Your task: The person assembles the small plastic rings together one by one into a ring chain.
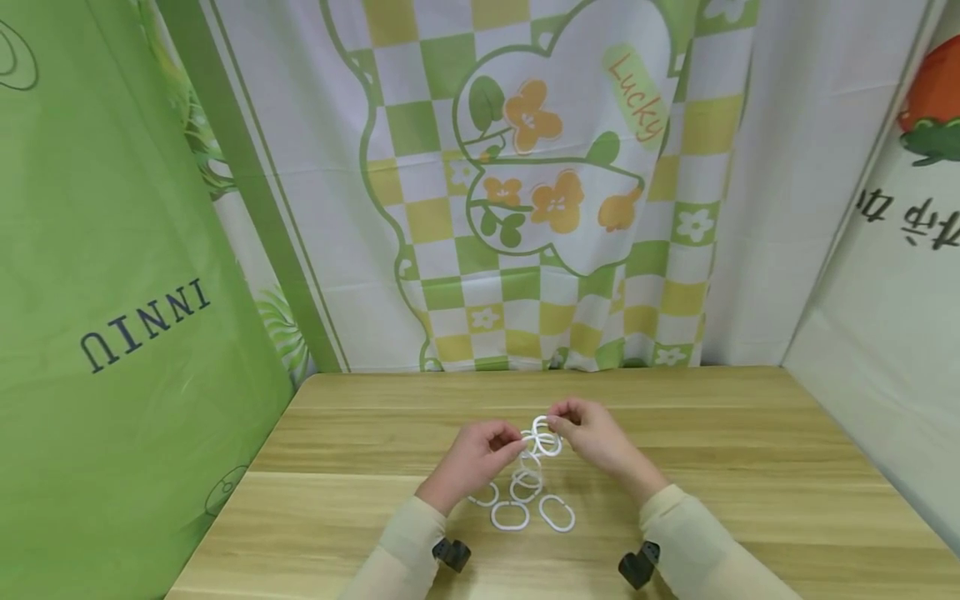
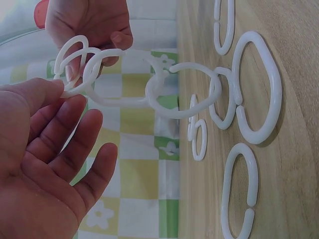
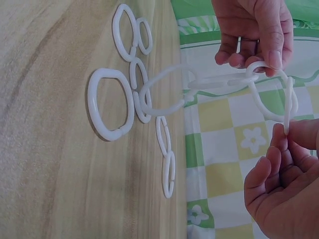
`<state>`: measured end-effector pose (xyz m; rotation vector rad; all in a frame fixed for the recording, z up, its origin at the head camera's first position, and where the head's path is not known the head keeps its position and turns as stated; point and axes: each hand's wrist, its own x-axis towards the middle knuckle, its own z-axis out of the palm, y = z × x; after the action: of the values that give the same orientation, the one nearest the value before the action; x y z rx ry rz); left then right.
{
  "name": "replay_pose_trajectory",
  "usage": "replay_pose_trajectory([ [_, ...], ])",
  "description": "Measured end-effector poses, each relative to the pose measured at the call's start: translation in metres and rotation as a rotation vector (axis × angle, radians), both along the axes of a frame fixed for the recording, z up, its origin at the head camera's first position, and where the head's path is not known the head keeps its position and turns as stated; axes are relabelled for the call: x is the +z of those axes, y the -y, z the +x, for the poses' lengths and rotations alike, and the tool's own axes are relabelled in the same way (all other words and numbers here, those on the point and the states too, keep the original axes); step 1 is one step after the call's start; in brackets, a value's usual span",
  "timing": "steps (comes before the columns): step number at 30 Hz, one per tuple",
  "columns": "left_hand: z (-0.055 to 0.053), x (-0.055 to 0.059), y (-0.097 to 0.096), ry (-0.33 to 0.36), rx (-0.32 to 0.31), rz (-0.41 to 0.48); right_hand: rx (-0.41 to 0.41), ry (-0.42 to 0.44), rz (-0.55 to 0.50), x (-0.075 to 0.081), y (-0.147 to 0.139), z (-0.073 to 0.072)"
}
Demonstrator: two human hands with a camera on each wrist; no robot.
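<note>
While a chain (image 2: 119,103) of white oval links is held above the tabletop (image 1: 360,450), the joining of one further link to its upper end appears to be the step in hand. The upper link (image 3: 255,97) is pinched between the thumb and forefinger of the left hand (image 1: 480,457), whose remaining fingers are spread and only gently bent. By the right hand (image 1: 596,437), a second link (image 3: 288,102) is pinched between thumb and fingertips. The two links are seen to cross; whether they are already hooked together cannot be told. For the next move, the split in one link probably needs to be lined up with the rim of the other and the rim worked through, with both pinches kept firm.

In the right wrist view the second link is seen nearly edge-on, its long axis directed from the right fingertips toward the left hand; where its split is faced cannot be made out. The chain is hung downward from the left hand toward the tabletop. Below, in the head view, a front link (image 1: 510,529) is laid flat, roughly left to right, and a neighbouring link (image 1: 573,518) is slanted, its far end to the left.
</note>
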<state>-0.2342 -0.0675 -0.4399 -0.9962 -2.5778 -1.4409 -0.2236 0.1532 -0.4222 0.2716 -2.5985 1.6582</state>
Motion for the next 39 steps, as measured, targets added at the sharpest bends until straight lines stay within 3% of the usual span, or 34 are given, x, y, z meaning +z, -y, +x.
replay_pose_trajectory([
  [17, 0.001, 0.000, 0.000, 0.006, 0.009, -0.001, -0.002, 0.023, -0.001, -0.006, 0.001, -0.001],
  [23, 0.002, 0.001, 0.002, 0.032, 0.010, -0.005, -0.046, 0.029, -0.032, -0.003, 0.001, 0.000],
  [30, 0.002, -0.003, 0.001, 0.037, -0.032, 0.019, -0.093, -0.010, -0.076, -0.001, 0.004, 0.000],
  [39, 0.000, 0.002, -0.010, 0.061, 0.009, 0.005, -0.139, -0.040, -0.115, 0.003, 0.009, 0.002],
])
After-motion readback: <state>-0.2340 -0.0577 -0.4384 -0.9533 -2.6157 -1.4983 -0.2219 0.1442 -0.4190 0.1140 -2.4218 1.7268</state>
